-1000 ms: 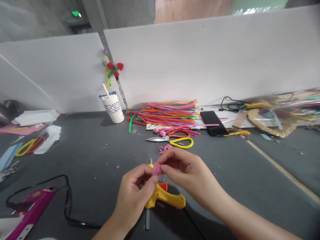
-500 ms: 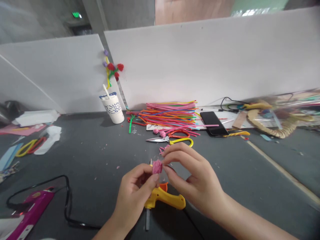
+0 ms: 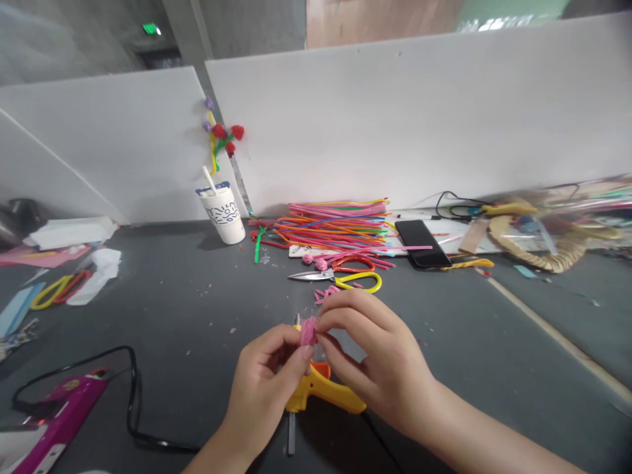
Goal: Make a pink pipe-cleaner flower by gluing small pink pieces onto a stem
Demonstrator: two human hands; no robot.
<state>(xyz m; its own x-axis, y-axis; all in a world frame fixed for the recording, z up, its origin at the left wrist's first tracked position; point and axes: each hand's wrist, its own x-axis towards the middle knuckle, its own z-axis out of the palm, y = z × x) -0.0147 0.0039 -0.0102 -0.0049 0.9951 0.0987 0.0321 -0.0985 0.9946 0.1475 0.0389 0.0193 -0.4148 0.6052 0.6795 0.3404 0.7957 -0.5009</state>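
Observation:
A small pink coiled piece (image 3: 309,331) is pinched between the thumb and fingers of my left hand (image 3: 269,378). From the other side, my right hand (image 3: 380,349) closes its thumb and fingertips on the right edge of the same piece. Beneath both hands lies a yellow glue gun (image 3: 328,390) with an orange trigger and a grey stick at its rear. Small cut pink bits (image 3: 326,294) are just beyond my right fingers, near scissors (image 3: 340,277) with red and yellow handles. Two pink balls (image 3: 321,264) rest by the scissors.
Colourful pipe cleaners (image 3: 336,224) are piled at the back, beside a black phone (image 3: 422,243). A white cup (image 3: 224,214) stands back left. At the left are a magenta tool (image 3: 69,421), a black cable (image 3: 133,388) and more scissors (image 3: 52,291). A woven ring (image 3: 523,250) lies right.
My right fingertips have moved slightly left and now touch the pink piece more closely. The pink piece has turned a little; my left hand is nearly unmoved.

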